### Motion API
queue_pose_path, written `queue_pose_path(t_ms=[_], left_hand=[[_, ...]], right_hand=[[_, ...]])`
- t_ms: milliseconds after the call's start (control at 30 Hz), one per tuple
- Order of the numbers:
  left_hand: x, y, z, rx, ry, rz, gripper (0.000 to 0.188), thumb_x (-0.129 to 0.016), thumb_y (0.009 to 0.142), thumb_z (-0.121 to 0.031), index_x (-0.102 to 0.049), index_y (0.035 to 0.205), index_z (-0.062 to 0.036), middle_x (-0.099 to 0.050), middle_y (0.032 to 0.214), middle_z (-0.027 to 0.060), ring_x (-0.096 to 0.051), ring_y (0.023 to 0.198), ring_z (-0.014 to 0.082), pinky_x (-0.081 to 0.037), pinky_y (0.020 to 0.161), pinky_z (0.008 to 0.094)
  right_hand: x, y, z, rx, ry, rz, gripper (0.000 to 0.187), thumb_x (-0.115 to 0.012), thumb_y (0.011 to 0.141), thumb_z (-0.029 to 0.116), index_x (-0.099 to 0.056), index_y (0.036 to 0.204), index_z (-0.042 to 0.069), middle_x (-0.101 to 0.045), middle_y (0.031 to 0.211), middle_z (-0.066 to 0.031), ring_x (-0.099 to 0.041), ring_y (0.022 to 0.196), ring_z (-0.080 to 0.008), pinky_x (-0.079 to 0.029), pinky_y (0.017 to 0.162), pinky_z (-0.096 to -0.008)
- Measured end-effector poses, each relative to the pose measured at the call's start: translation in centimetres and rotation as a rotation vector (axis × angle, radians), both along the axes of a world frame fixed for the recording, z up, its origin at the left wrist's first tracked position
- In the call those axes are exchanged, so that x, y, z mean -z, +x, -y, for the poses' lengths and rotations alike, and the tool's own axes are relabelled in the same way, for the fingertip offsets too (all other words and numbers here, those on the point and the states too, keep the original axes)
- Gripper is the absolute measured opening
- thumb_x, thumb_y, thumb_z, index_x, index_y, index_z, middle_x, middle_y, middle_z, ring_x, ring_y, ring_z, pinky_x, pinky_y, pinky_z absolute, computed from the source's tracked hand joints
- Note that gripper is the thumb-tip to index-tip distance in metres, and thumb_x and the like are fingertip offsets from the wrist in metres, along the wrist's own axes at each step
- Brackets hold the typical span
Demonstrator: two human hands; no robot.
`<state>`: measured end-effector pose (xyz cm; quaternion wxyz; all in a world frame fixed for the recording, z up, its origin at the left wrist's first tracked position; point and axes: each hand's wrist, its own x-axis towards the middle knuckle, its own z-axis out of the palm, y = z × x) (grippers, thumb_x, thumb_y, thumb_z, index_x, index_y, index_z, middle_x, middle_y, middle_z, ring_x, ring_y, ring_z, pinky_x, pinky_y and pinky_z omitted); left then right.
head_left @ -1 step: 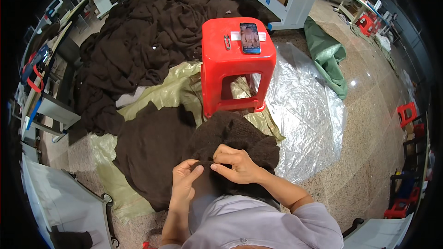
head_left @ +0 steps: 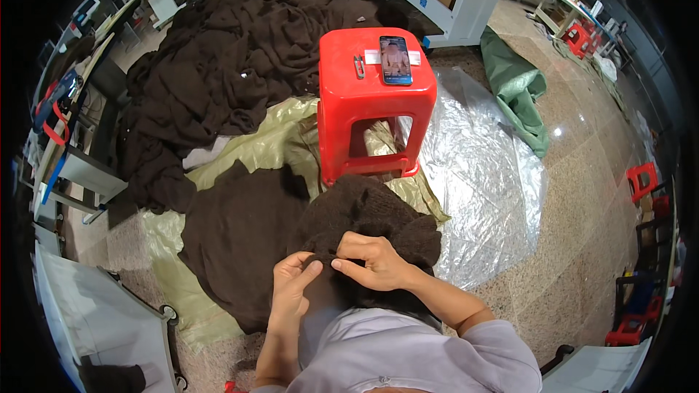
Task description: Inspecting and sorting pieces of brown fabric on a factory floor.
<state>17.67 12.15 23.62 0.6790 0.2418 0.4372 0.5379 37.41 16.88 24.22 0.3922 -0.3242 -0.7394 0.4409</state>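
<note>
A dark brown knitted garment point(head_left: 364, 207) lies gathered over my lap. My left hand point(head_left: 293, 282) pinches its edge between thumb and fingers. Just to the right, with a small gap between the thumbs, my right hand point(head_left: 370, 262) grips the same edge, fingers curled. Between the two hands runs a short stretch of the fabric edge. Another flat piece of dark brown knit point(head_left: 244, 240) is spread at the left, beside the held garment. Fingertips are partly buried in the dark fabric.
Ahead stands a red plastic stool point(head_left: 375, 94) with a phone point(head_left: 395, 60) and small thread snips point(head_left: 359, 67) on top. A large heap of brown knitwear point(head_left: 240, 51) lies beyond, left. Clear plastic sheeting point(head_left: 484, 175) covers floor at right; a grey wheeled cart point(head_left: 109, 313) stands near left.
</note>
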Motion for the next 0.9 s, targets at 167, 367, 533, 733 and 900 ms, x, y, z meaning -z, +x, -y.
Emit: queue_pose_path(t_ms=[167, 367, 533, 733, 900], left_hand=[[-0.2, -0.1, -0.1, 0.092, 0.021, -0.114, 0.014, -0.071, 0.083, 0.006, -0.07, 0.097, 0.0035, -0.071, 0.092, 0.0072, -0.066, 0.083, 0.0104, -0.053, 0.077, 0.0223], [0.1, 0.4, -0.3, 0.014, 0.024, -0.128, 0.015, -0.067, 0.083, 0.009, -0.069, 0.096, 0.0029, -0.069, 0.091, 0.0049, -0.063, 0.081, 0.0084, -0.05, 0.076, 0.0212], [1.0, 1.4, -0.5, -0.126, 0.075, -0.209, 0.017, -0.063, 0.081, 0.01, -0.069, 0.095, 0.0021, -0.068, 0.087, 0.0043, -0.062, 0.08, 0.0092, -0.048, 0.076, 0.0205], [0.4, 2.9, -0.5, -0.336, 0.078, -0.066, 0.018, -0.059, 0.081, 0.012, -0.069, 0.093, 0.0026, -0.067, 0.085, 0.0045, -0.061, 0.077, 0.0096, -0.047, 0.074, 0.0204], [0.2, -0.3, -1.4, -0.292, 0.126, -0.151, 0.016, -0.056, 0.076, 0.011, -0.064, 0.087, 0.0028, -0.065, 0.084, 0.0045, -0.06, 0.073, 0.0105, -0.046, 0.072, 0.021]], right_hand=[[-0.6, -0.1, 0.0, 0.015, 0.015, 0.076, 0.016, -0.065, 0.091, 0.018, -0.063, 0.084, 0.005, -0.055, 0.073, -0.0087, -0.057, 0.064, -0.0295, -0.044, 0.055, -0.0378], [-0.1, -1.0, 0.6, 0.143, 0.058, 0.007, 0.011, -0.066, 0.09, 0.015, -0.062, 0.086, 0.005, -0.063, 0.074, -0.0105, -0.063, 0.063, -0.0292, -0.046, 0.053, -0.038], [0.0, -1.8, 1.1, 0.103, 0.096, 0.068, 0.012, -0.067, 0.087, 0.009, -0.06, 0.096, 0.007, -0.062, 0.064, -0.0119, -0.062, 0.054, -0.0295, -0.045, 0.048, -0.0373], [-0.4, -1.7, 1.2, 0.09, 0.072, 0.051, 0.014, -0.068, 0.087, 0.01, -0.059, 0.097, 0.006, -0.062, 0.068, -0.0121, -0.062, 0.056, -0.0299, -0.046, 0.049, -0.0369], [-0.9, 1.6, 0.1, -0.064, 0.094, 0.194, 0.031, -0.073, 0.085, 0.026, -0.061, 0.106, 0.006, -0.056, 0.105, -0.0095, -0.063, 0.089, -0.0313, -0.051, 0.071, -0.0403]])
